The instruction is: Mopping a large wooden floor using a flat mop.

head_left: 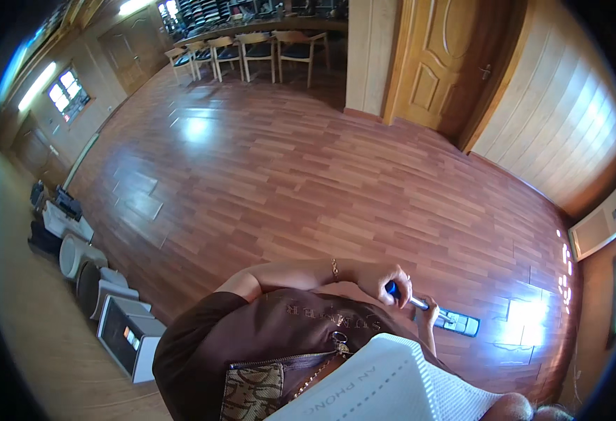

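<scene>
A flat mop with a blue-ended pole (419, 303) slants down to the right in front of my body. Its pale rectangular mop head (460, 323) lies flat on the wooden floor (308, 175). My left hand (388, 283), with a gold bracelet at the wrist, is closed around the blue grip at the top. Lower on the pole, my right hand (429, 309) is wrapped round the shaft. A white textured sheet (364, 382) at the lower edge hides part of my right arm.
Several wooden chairs (259, 52) stand along a long counter at the back. A wooden door (440, 63) is at the back right. Appliances and a white-edged box (129, 337) line the left wall. A framed board (598, 226) leans near the right wall.
</scene>
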The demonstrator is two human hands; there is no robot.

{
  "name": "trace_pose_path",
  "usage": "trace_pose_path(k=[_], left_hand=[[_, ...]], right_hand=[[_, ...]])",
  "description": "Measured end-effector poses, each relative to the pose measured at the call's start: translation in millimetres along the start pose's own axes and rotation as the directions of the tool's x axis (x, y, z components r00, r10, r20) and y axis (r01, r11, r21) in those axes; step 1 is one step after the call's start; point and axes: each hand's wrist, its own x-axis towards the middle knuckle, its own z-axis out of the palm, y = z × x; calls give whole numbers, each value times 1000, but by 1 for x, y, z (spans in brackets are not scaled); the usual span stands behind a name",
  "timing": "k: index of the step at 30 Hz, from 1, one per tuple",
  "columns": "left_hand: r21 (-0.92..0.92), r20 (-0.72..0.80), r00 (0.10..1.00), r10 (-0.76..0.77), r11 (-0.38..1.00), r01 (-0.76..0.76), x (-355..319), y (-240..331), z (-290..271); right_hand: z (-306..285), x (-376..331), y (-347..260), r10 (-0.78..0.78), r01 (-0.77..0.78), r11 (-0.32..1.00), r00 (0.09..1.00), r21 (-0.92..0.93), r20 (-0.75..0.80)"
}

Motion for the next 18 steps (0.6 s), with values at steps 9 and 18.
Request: trace_pose_path(k=[9, 18], left_hand=[[174, -183, 978, 100, 982, -68, -65, 99, 16], [423, -442, 890, 115, 902, 93, -141, 185, 82]], right_hand=[[10, -11, -115, -266, 252, 962, 952, 109, 153], [56, -36, -220, -528, 360, 842, 698, 402, 483]])
